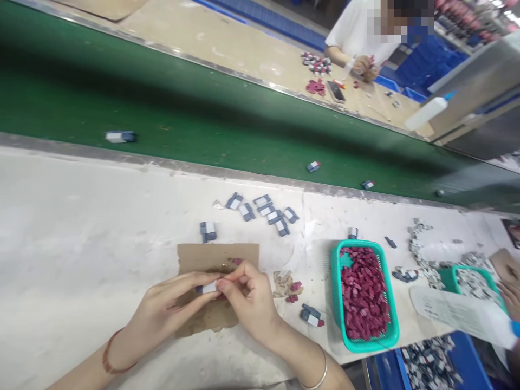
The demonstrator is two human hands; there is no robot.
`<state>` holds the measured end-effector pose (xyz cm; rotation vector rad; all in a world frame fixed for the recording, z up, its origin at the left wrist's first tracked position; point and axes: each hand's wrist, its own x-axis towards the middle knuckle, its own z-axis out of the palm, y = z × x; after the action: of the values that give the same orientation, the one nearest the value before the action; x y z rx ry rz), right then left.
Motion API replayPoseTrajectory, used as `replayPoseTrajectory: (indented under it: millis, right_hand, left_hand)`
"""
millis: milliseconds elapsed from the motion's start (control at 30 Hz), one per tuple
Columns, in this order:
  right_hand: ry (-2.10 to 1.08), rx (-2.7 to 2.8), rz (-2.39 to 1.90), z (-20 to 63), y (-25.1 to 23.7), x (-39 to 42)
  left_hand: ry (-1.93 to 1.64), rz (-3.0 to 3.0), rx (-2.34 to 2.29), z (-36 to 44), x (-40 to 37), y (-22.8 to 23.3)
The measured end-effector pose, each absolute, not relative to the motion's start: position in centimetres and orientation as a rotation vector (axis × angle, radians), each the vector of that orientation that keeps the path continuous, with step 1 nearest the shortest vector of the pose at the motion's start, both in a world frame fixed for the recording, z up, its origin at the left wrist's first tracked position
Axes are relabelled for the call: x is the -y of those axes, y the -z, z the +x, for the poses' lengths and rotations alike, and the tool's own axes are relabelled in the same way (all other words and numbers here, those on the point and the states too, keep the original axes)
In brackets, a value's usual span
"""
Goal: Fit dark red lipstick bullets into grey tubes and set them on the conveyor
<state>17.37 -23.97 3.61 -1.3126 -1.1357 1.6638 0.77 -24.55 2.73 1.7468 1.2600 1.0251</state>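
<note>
My left hand [166, 311] and my right hand [247, 300] meet over a torn piece of brown cardboard [211, 257] on the white worktable. Together they pinch one small part [209, 287], white with a dark blue end and a bit of red under it. A cluster of several similar blue-and-white parts [266, 208] lies farther back, and one more [208, 231] sits to their left. A finished-looking part with a red tip [312, 316] lies right of my right hand.
A teal basket [339, 303] of small red pieces stands at right; a second teal basket [450, 279] holds grey parts. A blue bin [467, 363] sits below. A green conveyor belt [182, 108] carries loose parts. Another person [357, 38] works across it.
</note>
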Motion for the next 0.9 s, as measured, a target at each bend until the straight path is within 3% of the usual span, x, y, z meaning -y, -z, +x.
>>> replayPoseTrajectory:
  millis: [133,400,633,900]
  right_hand:
    - [-1.573,1.336,-1.37,20.2,-6.2,23.3]
    - [-0.433,1.692,-2.101,35.7,-7.7,24.7]
    - [-0.424,1.98,-2.225,39.9,-5.4,25.4]
    - [-0.501,2.003,-2.104,41.5,-4.2,24.9]
  left_hand:
    - [-0.92,1.595,-1.401,0.9,22.9,-3.3]
    - [-0.848,1.441,-1.853,0.3,13.1,-6.0]
    - [-0.826,1.785,-1.735,1.7,2.7,-3.5]
    - [-0.846,1.955,-1.817,-1.5,0.5,-2.1]
